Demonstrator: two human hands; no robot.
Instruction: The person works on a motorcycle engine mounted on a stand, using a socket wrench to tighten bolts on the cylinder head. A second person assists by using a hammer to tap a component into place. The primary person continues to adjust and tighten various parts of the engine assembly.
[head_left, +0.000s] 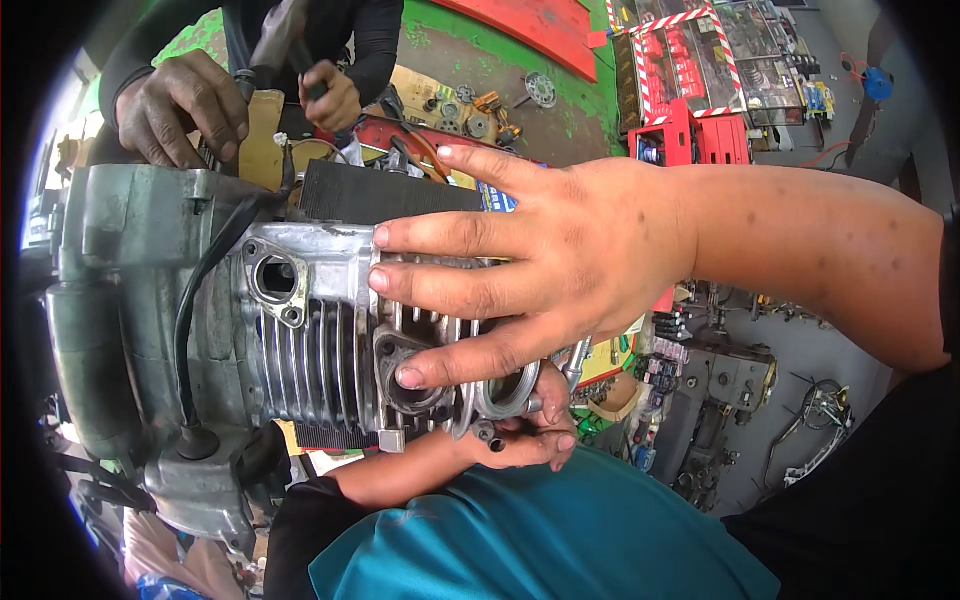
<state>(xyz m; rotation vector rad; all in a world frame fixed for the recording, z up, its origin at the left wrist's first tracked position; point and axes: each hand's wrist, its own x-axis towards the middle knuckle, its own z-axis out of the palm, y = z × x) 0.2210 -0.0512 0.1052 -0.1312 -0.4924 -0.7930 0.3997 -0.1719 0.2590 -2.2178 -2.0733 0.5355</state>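
A motorcycle engine [160, 340] lies in front of me with its finned cylinder [310, 360] pointing right. My right hand [560, 250] rests on the cylinder head [400, 355], palm down. Its fingers are spread, one of them over an oval port. Below that, my left hand [530, 435] is curled round the lower right end of the cylinder head, beside a round opening [505, 390]. Part of the left hand is hidden behind the metal. A shiny metal rod [578, 360] shows just past the head, partly covered.
Across the engine, a co-worker's hand [190, 110] steadies an upright tool at the casing, while their other hand [330, 97] grips a hammer [282, 35]. Behind lie cardboard with small engine parts [470, 115], a red toolbox [700, 140] and a glass case [690, 60].
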